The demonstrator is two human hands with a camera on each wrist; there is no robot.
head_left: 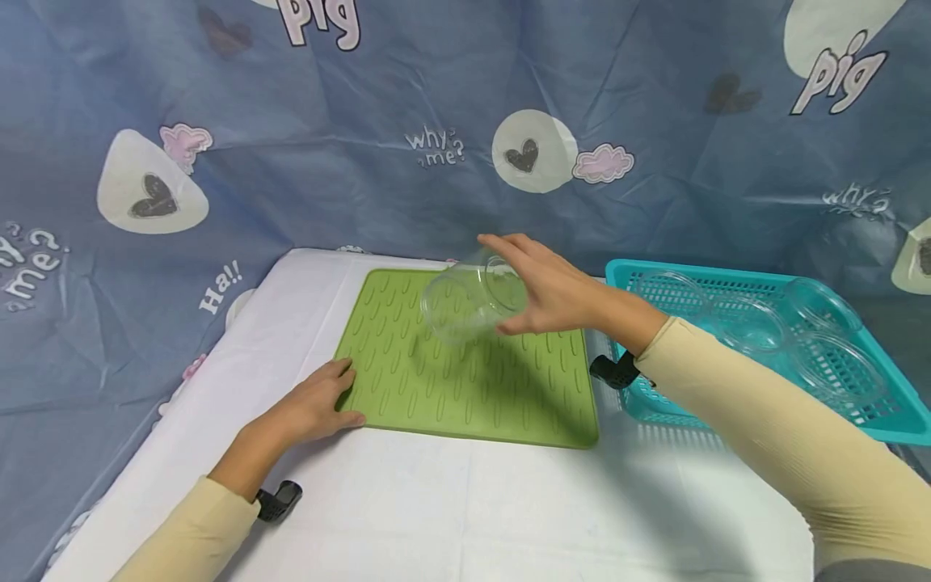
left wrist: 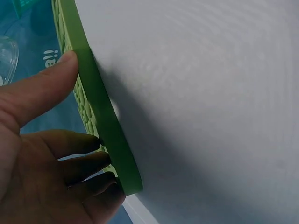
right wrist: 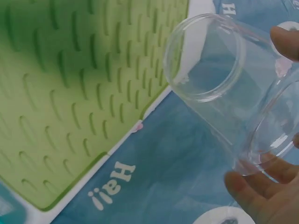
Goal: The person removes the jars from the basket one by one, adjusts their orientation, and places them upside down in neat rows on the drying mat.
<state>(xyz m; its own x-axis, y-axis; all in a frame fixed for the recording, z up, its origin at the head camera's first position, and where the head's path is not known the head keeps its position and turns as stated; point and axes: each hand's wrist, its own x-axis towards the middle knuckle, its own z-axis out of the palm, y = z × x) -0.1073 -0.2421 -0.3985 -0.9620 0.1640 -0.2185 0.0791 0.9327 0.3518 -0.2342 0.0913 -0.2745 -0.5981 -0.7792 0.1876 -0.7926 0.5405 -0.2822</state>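
Observation:
My right hand [head_left: 563,289] grips a clear, straight-sided glass [head_left: 460,301] near its base, thumb on one side and fingers on the other. Tipped nearly onto its side, the glass hangs over the green ridged mat [head_left: 473,404] with its wide mouth facing left. The right wrist view shows the fingertips [right wrist: 243,182] around the base end of the glass [right wrist: 205,105]. At the mat's left edge lies my left hand [head_left: 313,404], its thumb by the near corner. In the left wrist view its spread fingers [left wrist: 81,142] touch the mat's rim [left wrist: 105,112].
A turquoise plastic basket [head_left: 713,270] stands right of the mat, holding several clear glasses [head_left: 749,323]. My right forearm [head_left: 756,412] crosses the basket's near side. White cloth [head_left: 407,509] covers the table, and a blue printed sheet [head_left: 378,89] hangs behind it.

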